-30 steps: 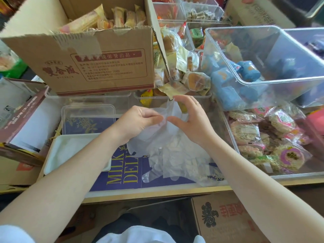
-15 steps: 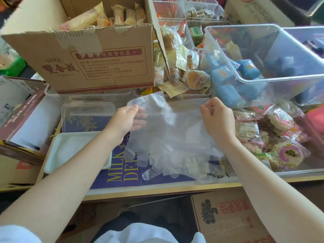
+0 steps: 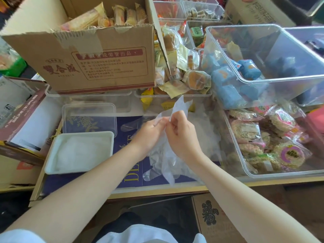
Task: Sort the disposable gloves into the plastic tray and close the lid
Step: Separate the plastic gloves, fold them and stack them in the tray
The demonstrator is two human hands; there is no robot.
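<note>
The head view is showing a thin clear glove (image 3: pixel 168 155) being held up over the desk (image 3: pixel 157 191), in the middle of the picture. The top edge of the glove is being pinched by both hands. The left hand (image 3: pixel 149 132) and the right hand (image 3: pixel 182 135) are being kept close together, touching or almost touching, with fingers curled tight on the plastic. The rest of the glove is hanging down below the hands, and more loose gloves (image 3: pixel 201 135) are lying just beside it at about 3 o'clock.

The white plastic tray (image 3: pixel 52 170) is sitting at about 9 o'clock from the hands, and some gloves look to be lying inside it already. The clear lid (image 3: pixel 89 118) is lying just behind the tray, at about 10 o'clock from the hands. It is not yet put on.

The glove looks like it is being folded or smoothed flat. To do this well, the edges should be lined up first, and the air should be pressed out gently. The plastic is very light and slippery, so it should be gripped firmly but not pulled hard, or it could be stretched or torn. Then it should be laid flat in the tray, so the lid can be closed easily.
</note>
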